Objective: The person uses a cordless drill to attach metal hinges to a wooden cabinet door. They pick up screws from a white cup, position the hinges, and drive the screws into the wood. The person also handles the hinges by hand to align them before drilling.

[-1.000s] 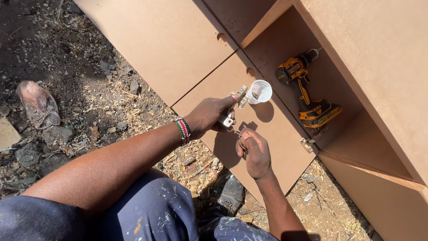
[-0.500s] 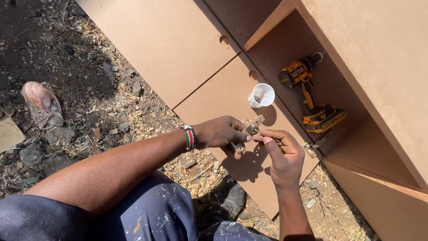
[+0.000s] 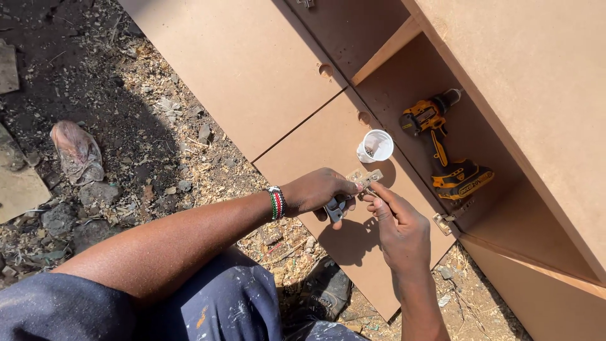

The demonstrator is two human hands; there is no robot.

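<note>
My left hand (image 3: 319,189), with a beaded band on the wrist, grips a metal cabinet hinge (image 3: 353,189) above a brown cabinet door panel (image 3: 328,136). My right hand (image 3: 398,224) meets it from the right, its fingertips pinching at the hinge's plate end. A small white plastic cup (image 3: 375,146) lies just beyond the hinge on the panel. A yellow and black cordless drill (image 3: 445,151) rests inside the open cabinet compartment to the right.
The brown board cabinet (image 3: 524,95) lies on dirt ground strewn with sawdust, stones and scraps. Another hinge (image 3: 445,222) is mounted at the panel's right edge. A crumpled plastic bag (image 3: 77,151) lies at left. Round hinge holes mark the panels.
Both hands have come away from the white cup and down toward me with the hinge. The right hand has closed in on the hinge's end.
</note>
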